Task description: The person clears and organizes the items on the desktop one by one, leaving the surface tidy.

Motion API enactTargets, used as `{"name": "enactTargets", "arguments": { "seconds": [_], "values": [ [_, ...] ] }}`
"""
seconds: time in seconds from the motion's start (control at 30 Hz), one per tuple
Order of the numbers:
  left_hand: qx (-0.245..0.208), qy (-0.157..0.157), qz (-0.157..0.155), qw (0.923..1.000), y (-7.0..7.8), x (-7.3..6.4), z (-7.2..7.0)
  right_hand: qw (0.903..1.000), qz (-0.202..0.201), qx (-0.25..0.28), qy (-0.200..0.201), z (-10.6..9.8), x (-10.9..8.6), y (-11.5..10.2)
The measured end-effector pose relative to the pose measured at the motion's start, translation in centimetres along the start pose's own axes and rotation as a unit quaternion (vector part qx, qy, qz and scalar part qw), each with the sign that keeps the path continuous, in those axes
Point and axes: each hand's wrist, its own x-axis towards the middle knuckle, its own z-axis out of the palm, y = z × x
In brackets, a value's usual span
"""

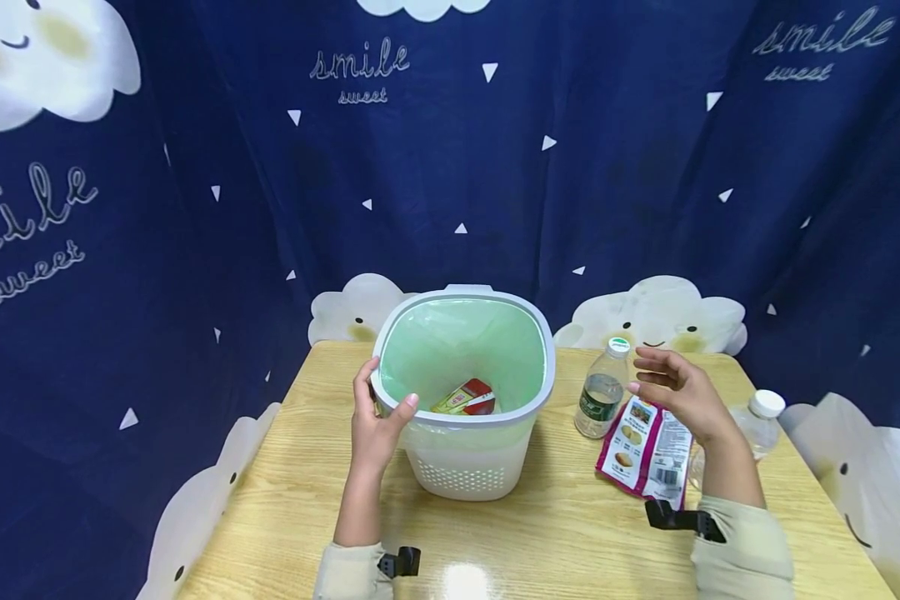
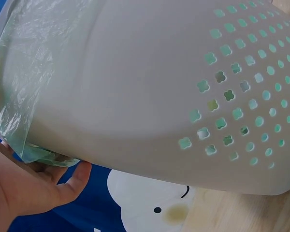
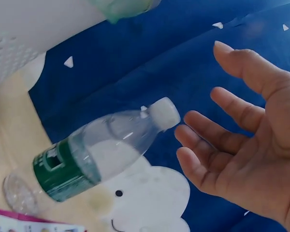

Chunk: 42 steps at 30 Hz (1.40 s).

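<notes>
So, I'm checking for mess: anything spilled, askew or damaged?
Nothing stands out: the white perforated plastic bin and clear green-labelled plastic bottle stand upright, and no spill shows on the pale wooden table.

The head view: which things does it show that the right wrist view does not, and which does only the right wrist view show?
Only the head view: the left hand, the red-and-yellow pack inside the bin, and a second bottle partly behind the right forearm.

Only the right wrist view: the right hand with its palm facing the camera.

Both: that hand, the green-labelled bottle, part of the bin, the pouch, the table and the blue curtain.
</notes>
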Motion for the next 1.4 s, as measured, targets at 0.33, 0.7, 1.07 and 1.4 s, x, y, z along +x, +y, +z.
{"name": "enactTargets", "arguments": {
  "seconds": [0.33, 0.7, 1.07, 1.4],
  "values": [
    [0.002, -0.002, -0.006, 1.0, -0.1, -0.1, 0.0, 0.9946, 0.051, -0.017, 0.089, 1.4, -0.4, 2.9],
    [0.003, -0.001, 0.002, 1.0, -0.1, 0.0, 0.0, 0.9598, 0.123, 0.07, 0.242, 4.2, 0.9, 5.4],
    [0.003, -0.003, 0.007, 1.0, 0.0, 0.0, 0.0, 0.9411, 0.093, 0.114, 0.304, 6.5, 2.9, 8.6],
    [-0.001, -0.002, 0.009, 1.0, -0.1, 0.1, 0.0, 0.9399, 0.1, 0.1, 0.311, 7.4, 3.9, 9.1]
  ]
}}
